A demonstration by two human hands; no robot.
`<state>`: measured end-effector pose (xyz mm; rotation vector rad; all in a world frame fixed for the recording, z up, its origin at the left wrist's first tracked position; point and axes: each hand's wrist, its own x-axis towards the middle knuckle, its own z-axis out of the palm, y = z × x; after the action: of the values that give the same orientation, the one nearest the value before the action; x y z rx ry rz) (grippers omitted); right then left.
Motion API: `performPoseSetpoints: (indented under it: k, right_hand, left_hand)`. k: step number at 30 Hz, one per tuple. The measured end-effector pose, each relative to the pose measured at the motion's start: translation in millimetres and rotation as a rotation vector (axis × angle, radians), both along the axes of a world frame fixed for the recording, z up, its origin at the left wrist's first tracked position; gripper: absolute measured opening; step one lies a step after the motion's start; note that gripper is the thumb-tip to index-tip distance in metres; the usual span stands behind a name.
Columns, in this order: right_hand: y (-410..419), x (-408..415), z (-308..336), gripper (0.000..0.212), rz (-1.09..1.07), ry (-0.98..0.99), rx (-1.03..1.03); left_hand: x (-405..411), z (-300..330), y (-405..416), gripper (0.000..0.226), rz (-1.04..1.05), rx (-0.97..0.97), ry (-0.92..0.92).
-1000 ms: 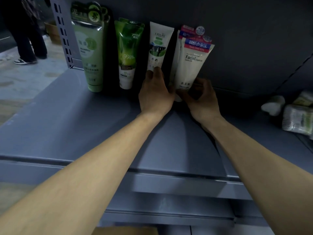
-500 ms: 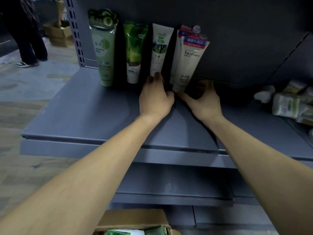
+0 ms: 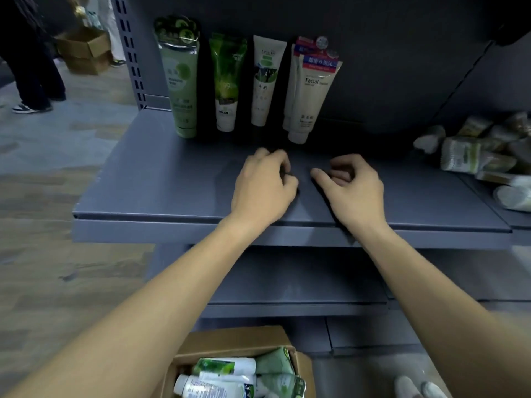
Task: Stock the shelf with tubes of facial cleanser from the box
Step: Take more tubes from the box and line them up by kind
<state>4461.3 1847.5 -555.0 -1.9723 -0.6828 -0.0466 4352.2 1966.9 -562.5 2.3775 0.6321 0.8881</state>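
Several cleanser tubes lean cap-down against the back panel of the grey shelf: a pale green tube, a bright green tube, a white-and-green tube and a pair of white "Facial" tubes. My left hand and my right hand hover over the shelf in front of the tubes, fingers loosely curled, holding nothing. Below, an open cardboard box holds more tubes.
Wrapped packs are piled on the shelf at right. A lower shelf juts out under the top one. At left, a person's legs stand on the floor near another cardboard box.
Both hands have let go of the tubes and pulled back toward me across the shelf. The view has tilted down, bringing the box into sight.
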Motion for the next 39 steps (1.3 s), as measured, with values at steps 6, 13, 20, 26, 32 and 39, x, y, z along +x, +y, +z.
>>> performPoseSetpoints:
  k: [6, 13, 20, 26, 32, 39]
  right_hand:
    - [-70, -100, -46, 0.022, 0.101, -0.128, 0.135]
    - [-122, -149, -167, 0.027, 0.095, 0.011, -0.218]
    - [-150, -166, -225, 0.029, 0.098, 0.166, -0.423]
    - [-170, -182, -257, 0.029, 0.091, 0.217, -0.588]
    - [-193, -191, -286, 0.031, 0.065, 0.362, -0.761]
    - [-174, -175, -305, 0.035, -0.059, 0.501, -0.822]
  left_hand:
    - [-105, -77, -75, 0.029, -0.347, 0.53, 0.096]
    - [-155, -167, -82, 0.02, -0.399, 0.46, 0.5]
    - [-179, -198, -88, 0.028, -0.495, 0.535, 0.702]
    - [-211, -231, -107, 0.036, -0.538, 0.453, 0.917]
    - [-232, -262, -118, 0.037, -0.58, 0.32, 1.122]
    - [-210, -270, -128, 0.036, -0.556, 0.239, 1.088]
